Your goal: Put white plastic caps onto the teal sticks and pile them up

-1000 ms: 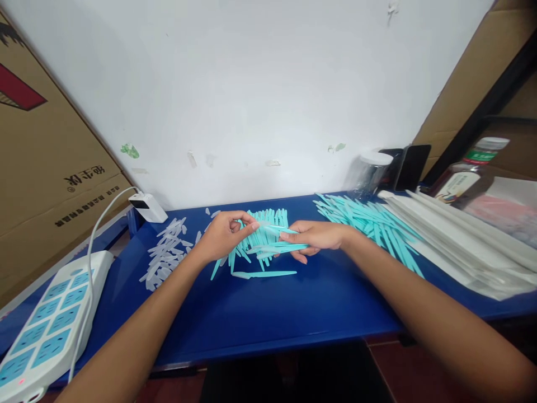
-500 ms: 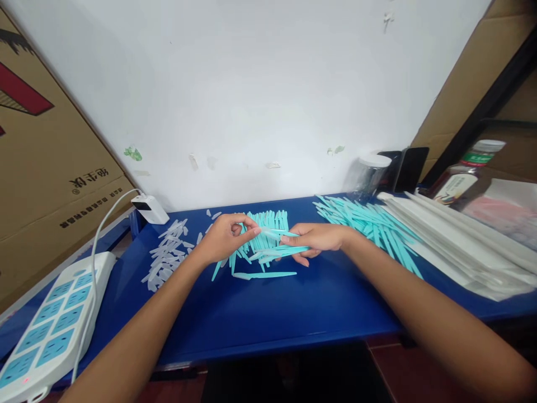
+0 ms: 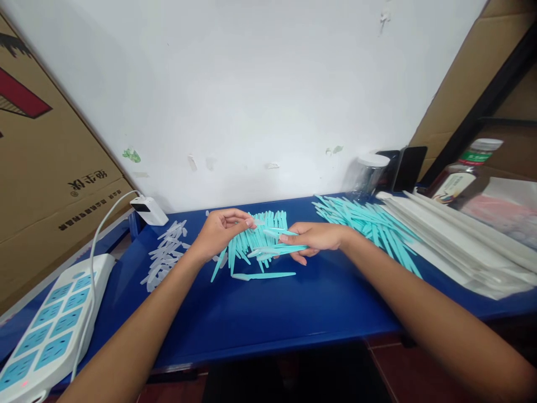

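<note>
My right hand [image 3: 315, 238] grips a small bunch of teal plastic sticks [image 3: 274, 249] that point left, just above the blue table [image 3: 272, 308]. My left hand [image 3: 221, 230] is beside the bunch's tips with thumb and fingers pinched on a small clear cap [image 3: 250, 223]. Under both hands lies a pile of teal sticks [image 3: 251, 240]; one capped stick [image 3: 262, 275] lies alone in front. A heap of clear caps [image 3: 165, 254] is at the left, and a larger pile of teal sticks [image 3: 369, 224] at the right.
A white power strip [image 3: 46, 330] with its cable and a white adapter [image 3: 149, 210] sit at the left by cardboard boxes. At the right lie stacked clear sleeves [image 3: 461, 243], a clear jar [image 3: 367, 176], a phone [image 3: 409, 168] and a bottle [image 3: 459, 176].
My left hand has drawn a little left, away from the tips of the held sticks. My right hand and its bunch have stayed almost still.
</note>
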Demonstrator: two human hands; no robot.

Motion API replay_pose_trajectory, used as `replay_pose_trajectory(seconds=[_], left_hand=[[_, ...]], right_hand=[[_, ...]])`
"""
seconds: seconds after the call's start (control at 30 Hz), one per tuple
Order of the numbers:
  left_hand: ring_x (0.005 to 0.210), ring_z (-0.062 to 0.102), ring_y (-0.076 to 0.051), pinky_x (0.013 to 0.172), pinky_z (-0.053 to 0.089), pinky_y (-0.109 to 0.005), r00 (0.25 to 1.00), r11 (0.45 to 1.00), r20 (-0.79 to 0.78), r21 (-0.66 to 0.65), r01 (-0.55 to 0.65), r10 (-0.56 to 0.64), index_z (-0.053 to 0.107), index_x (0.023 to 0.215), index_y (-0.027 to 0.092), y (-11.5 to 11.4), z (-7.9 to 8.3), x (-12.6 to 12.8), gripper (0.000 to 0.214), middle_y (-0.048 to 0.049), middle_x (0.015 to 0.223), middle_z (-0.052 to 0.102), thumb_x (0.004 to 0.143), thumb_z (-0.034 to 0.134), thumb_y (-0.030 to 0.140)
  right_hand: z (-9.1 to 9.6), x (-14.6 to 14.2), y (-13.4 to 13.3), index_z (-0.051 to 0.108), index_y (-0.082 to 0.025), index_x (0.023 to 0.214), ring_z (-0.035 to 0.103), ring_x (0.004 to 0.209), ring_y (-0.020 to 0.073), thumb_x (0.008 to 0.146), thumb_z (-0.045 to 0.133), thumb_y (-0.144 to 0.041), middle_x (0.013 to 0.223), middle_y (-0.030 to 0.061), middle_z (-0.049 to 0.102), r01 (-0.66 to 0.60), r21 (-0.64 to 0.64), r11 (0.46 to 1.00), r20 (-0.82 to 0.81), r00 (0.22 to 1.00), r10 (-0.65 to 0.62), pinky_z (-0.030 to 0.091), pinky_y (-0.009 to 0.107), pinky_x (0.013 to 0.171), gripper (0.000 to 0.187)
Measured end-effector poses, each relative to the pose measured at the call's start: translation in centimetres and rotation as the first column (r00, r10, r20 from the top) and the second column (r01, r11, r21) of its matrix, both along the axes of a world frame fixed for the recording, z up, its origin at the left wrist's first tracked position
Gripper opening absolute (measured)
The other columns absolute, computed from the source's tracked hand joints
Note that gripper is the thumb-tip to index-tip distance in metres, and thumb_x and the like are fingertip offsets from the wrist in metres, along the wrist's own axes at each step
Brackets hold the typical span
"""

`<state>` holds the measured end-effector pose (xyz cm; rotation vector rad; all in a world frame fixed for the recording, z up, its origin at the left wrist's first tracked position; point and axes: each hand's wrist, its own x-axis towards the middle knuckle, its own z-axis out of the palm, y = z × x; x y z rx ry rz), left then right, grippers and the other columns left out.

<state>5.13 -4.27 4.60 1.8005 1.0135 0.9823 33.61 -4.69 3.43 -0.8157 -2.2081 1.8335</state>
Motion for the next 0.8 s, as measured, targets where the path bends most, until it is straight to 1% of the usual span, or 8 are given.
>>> replay_pose_trajectory(seconds=[0.13, 0.27, 0.37, 0.43, 0.53, 0.6, 0.7, 0.8], left_hand=[[0.091, 0.076, -0.024, 0.082, 0.059, -0.035, 1.000, 1.000, -0.010, 0.014, -0.028, 0.029, 0.080, 0.099, 0.016, 0.0, -0.2, 0.0, 0.038, -0.0118, 0.099, 0.081, 0.080, 0.084, 0.049], [0.071, 0.071, -0.023, 0.060, 0.055, -0.033, 0.996, 0.998, -0.081, 0.051, -0.035, 0.039, 0.082, 0.100, 0.018, -0.2, -0.4, 0.0, 0.043, -0.0094, 0.080, 0.078, 0.078, 0.083, 0.055], [0.053, 0.058, -0.017, 0.049, 0.043, -0.029, 0.992, 0.997, -0.124, 0.072, -0.030, 0.039, 0.083, 0.099, 0.019, -0.4, -0.4, 0.1, 0.041, -0.0040, 0.061, 0.069, 0.079, 0.081, 0.055], [0.045, 0.044, -0.012, 0.046, 0.033, -0.027, 0.990, 0.997, -0.142, 0.079, -0.009, 0.021, 0.083, 0.099, 0.020, -0.5, -0.2, 0.1, 0.038, 0.0011, 0.051, 0.057, 0.081, 0.081, 0.054], [0.044, 0.026, -0.008, 0.046, 0.022, -0.026, 0.988, 0.997, -0.152, 0.077, 0.016, -0.004, 0.083, 0.098, 0.020, -0.7, 0.1, 0.2, 0.034, 0.0066, 0.047, 0.041, 0.082, 0.081, 0.050], [0.046, 0.023, -0.008, 0.047, 0.019, -0.026, 0.989, 0.996, -0.145, 0.087, 0.016, -0.004, 0.083, 0.099, 0.019, -0.8, 0.3, 0.4, 0.033, 0.0073, 0.048, 0.037, 0.082, 0.082, 0.047], [0.046, 0.026, -0.008, 0.046, 0.019, -0.027, 0.988, 0.994, -0.153, 0.108, 0.028, -0.011, 0.084, 0.097, 0.020, -1.1, 0.2, 0.6, 0.031, 0.0044, 0.050, 0.045, 0.081, 0.083, 0.046], [0.048, 0.042, -0.011, 0.044, 0.028, -0.028, 0.989, 0.995, -0.141, 0.085, 0.058, -0.045, 0.085, 0.093, 0.020, -1.5, -0.2, 1.1, 0.029, -0.0031, 0.061, 0.065, 0.079, 0.084, 0.046]], right_hand=[[-0.2, 0.1, 0.1, 0.073, -0.004, 0.105, 0.026, 0.041, 0.0058, 0.101, 0.047, -0.069, 0.053, -0.0026, 0.053, -0.005, 0.000, 1.000, -0.019, 1.000, 0.005, 0.023, 0.022, 0.040, 0.070], [-0.1, 0.1, 0.1, 0.073, -0.005, 0.113, 0.027, 0.041, 0.0057, 0.102, 0.047, -0.067, 0.056, -0.0017, 0.055, -0.010, -0.006, 1.000, -0.030, 0.999, 0.010, 0.023, 0.022, 0.040, 0.069], [-0.1, 0.1, 0.0, 0.073, -0.005, 0.116, 0.028, 0.042, 0.0056, 0.104, 0.046, -0.065, 0.062, 0.0003, 0.059, -0.006, -0.016, 1.000, -0.019, 1.000, 0.006, 0.023, 0.022, 0.040, 0.066], [0.0, 0.0, 0.0, 0.073, -0.005, 0.116, 0.028, 0.042, 0.0054, 0.104, 0.046, -0.064, 0.063, 0.0010, 0.061, -0.008, -0.018, 1.000, -0.014, 1.000, 0.008, 0.024, 0.022, 0.040, 0.066], [0.1, -0.1, -0.1, 0.073, -0.006, 0.115, 0.027, 0.042, 0.0053, 0.104, 0.046, -0.065, 0.060, -0.0006, 0.058, -0.018, -0.016, 1.000, -0.008, 1.000, 0.018, 0.024, 0.022, 0.041, 0.067], [0.3, -0.2, -0.2, 0.074, -0.005, 0.112, 0.027, 0.041, 0.0054, 0.104, 0.046, -0.065, 0.058, -0.0016, 0.056, -0.021, -0.013, 1.000, 0.000, 1.000, 0.021, 0.024, 0.022, 0.041, 0.067], [0.7, -0.3, -0.5, 0.075, -0.006, 0.093, 0.027, 0.041, 0.0056, 0.104, 0.045, -0.066, 0.050, -0.0044, 0.047, -0.038, 0.000, 0.999, 0.020, 0.999, 0.038, 0.026, 0.022, 0.043, 0.068], [0.7, -0.5, -0.7, 0.068, -0.010, 0.069, 0.025, 0.041, 0.0059, 0.103, 0.043, -0.068, 0.044, -0.0076, 0.034, -0.083, 0.010, 0.997, 0.028, 0.996, 0.083, 0.029, 0.022, 0.045, 0.072]])
